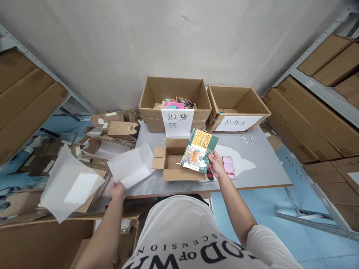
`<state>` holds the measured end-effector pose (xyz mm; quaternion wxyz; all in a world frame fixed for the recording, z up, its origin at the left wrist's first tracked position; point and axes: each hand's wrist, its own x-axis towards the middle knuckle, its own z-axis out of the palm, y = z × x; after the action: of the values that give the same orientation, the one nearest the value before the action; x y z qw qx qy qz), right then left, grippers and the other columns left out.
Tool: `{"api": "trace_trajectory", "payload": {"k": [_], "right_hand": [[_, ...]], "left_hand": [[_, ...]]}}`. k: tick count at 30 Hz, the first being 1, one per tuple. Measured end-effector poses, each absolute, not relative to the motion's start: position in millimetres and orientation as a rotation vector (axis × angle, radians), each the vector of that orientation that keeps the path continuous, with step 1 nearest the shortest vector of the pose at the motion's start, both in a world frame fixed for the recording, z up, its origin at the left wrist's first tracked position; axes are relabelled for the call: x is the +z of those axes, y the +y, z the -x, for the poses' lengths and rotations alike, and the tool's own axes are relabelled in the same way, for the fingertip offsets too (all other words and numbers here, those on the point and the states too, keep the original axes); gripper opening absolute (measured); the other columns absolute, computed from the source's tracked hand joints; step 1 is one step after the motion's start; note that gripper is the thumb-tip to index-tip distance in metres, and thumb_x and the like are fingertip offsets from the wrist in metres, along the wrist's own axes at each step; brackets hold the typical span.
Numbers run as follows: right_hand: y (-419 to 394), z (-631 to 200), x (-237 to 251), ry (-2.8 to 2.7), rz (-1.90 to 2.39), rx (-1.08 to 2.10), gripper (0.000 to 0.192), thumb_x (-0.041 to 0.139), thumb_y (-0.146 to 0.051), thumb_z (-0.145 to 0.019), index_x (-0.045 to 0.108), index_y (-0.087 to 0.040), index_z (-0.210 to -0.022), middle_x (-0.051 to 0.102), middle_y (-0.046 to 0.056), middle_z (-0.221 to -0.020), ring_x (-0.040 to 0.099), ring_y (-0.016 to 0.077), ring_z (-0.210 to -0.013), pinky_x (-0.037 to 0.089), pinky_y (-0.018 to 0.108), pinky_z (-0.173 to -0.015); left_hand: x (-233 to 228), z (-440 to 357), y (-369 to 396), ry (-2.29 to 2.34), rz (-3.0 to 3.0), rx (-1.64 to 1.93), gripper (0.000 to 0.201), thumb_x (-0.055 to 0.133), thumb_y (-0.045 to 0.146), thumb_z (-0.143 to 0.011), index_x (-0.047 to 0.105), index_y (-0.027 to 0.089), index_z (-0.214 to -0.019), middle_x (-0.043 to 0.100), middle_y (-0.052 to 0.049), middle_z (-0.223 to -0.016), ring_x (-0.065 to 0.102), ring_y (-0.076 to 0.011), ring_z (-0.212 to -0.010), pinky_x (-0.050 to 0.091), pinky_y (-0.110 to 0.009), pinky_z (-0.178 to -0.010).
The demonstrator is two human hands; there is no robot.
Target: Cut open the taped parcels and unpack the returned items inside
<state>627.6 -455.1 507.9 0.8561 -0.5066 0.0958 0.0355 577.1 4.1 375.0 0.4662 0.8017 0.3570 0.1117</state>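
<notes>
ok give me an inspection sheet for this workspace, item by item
surface: grey table, front edge bare wood
job's things: green book held over small open carton; white sheet of paper off the table's left edge
clutter: phone by the right hand; flattened cardboard piled left; two large labelled boxes at the back
hands: right hand grips the book; left hand holds the paper
cables: white cable near right box
surroundings: shelving with cartons both sides, blue floor

The person wears a white short-sleeved T-shirt point(179, 231) with big dark letters printed across the front (upside down from here); both arms are bare.
</notes>
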Motion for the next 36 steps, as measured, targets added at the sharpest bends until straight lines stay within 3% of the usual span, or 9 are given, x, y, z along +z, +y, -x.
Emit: {"api": "trace_trajectory", "payload": {"k": [3, 6, 12, 15, 17, 21, 25, 30, 36], "right_hand": [[-450.8, -625.2, 505.5, 0.209, 1.062, 0.084, 0.039, 0.08, -0.035, -0.067, 0.06, -0.024, -0.099, 0.072, -0.001, -0.084, 0.065, 0.0111, -0.059, 0.053, 0.02, -0.047], [-446.8, -623.7, 506.8, 0.207, 1.067, 0.105, 0.036, 0.08, -0.035, -0.067, 0.06, -0.023, -0.095, 0.072, -0.002, -0.082, 0.064, 0.0106, -0.059, 0.051, 0.018, -0.046], [-443.2, -626.3, 508.5, 0.195, 1.082, 0.127, 0.036, 0.08, -0.036, -0.066, 0.059, -0.023, -0.092, 0.072, -0.001, -0.083, 0.065, 0.0121, -0.063, 0.054, 0.021, -0.051], [-441.7, -629.2, 510.1, 0.194, 1.097, 0.142, 0.037, 0.08, -0.037, -0.067, 0.059, -0.023, -0.094, 0.07, -0.002, -0.078, 0.062, 0.0104, -0.057, 0.05, 0.019, -0.044], [-439.1, -630.5, 512.8, 0.196, 1.119, 0.146, 0.037, 0.08, -0.037, -0.066, 0.059, -0.023, -0.093, 0.069, -0.004, -0.074, 0.06, 0.0095, -0.054, 0.046, 0.017, -0.04], [-431.5, -629.7, 520.2, 0.176, 1.139, 0.155, 0.037, 0.08, -0.038, -0.065, 0.06, -0.023, -0.092, 0.068, -0.004, -0.071, 0.057, 0.0079, -0.049, 0.043, 0.016, -0.037], [-428.2, -626.9, 526.1, 0.143, 1.14, 0.15, 0.037, 0.078, -0.041, -0.067, 0.061, -0.023, -0.094, 0.07, -0.002, -0.075, 0.062, 0.0111, -0.057, 0.049, 0.02, -0.045], [-427.7, -627.7, 529.6, 0.138, 1.147, 0.081, 0.038, 0.079, -0.043, -0.065, 0.062, -0.024, -0.093, 0.072, 0.0, -0.079, 0.067, 0.0162, -0.07, 0.055, 0.027, -0.059], [-438.0, -635.9, 531.5, 0.233, 1.227, -0.152, 0.032, 0.076, -0.045, -0.068, 0.066, -0.022, -0.088, 0.068, -0.001, -0.07, 0.057, 0.0087, -0.052, 0.043, 0.018, -0.041]], "left_hand": [[363.0, -569.3, -9.0, 1.138, -1.926, 0.263, 0.041, 0.052, 0.026, -0.065, 0.06, 0.007, -0.1, 0.065, -0.016, -0.086, 0.059, -0.0407, -0.102, 0.044, -0.057, -0.088], [369.7, -571.1, -18.3, 1.201, -1.913, 0.263, 0.056, 0.06, 0.028, -0.064, 0.057, 0.006, -0.115, 0.061, -0.023, -0.116, 0.05, -0.0433, -0.119, 0.036, -0.057, -0.101], [425.4, -593.3, -40.9, 0.831, -2.075, 0.576, 0.066, 0.057, 0.033, -0.076, 0.045, 0.0, -0.133, 0.041, -0.027, -0.142, 0.031, -0.0348, -0.138, 0.023, -0.05, -0.113], [461.3, -608.3, -73.5, 0.525, -1.999, 0.626, 0.061, 0.057, 0.037, -0.079, 0.049, 0.008, -0.132, 0.047, -0.02, -0.14, 0.043, -0.0279, -0.132, 0.03, -0.042, -0.112], [482.0, -616.9, -105.7, 0.323, -1.868, 0.395, 0.056, 0.06, 0.044, -0.078, 0.058, 0.012, -0.123, 0.058, -0.017, -0.129, 0.053, -0.027, -0.122, 0.038, -0.041, -0.107], [505.6, -623.5, -172.6, 0.13, -1.491, -0.175, 0.07, 0.07, 0.055, -0.068, 0.059, 0.013, -0.122, 0.068, -0.016, -0.111, 0.066, -0.0256, -0.098, 0.052, -0.04, -0.087], [512.7, -616.0, -207.7, 0.176, -1.323, -0.331, 0.065, 0.067, 0.062, -0.068, 0.065, 0.014, -0.112, 0.073, -0.01, -0.094, 0.068, -0.0205, -0.079, 0.054, -0.032, -0.068], [521.1, -611.6, -218.3, 0.101, -1.24, -0.311, 0.054, 0.076, 0.049, -0.067, 0.066, 0.013, -0.106, 0.073, -0.01, -0.096, 0.069, -0.0213, -0.084, 0.054, -0.032, -0.076], [524.2, -616.5, -223.4, 0.16, -1.127, -0.254, 0.055, 0.079, 0.045, -0.065, 0.065, 0.013, -0.107, 0.073, -0.011, -0.099, 0.069, -0.0241, -0.089, 0.054, -0.037, -0.08]]}}
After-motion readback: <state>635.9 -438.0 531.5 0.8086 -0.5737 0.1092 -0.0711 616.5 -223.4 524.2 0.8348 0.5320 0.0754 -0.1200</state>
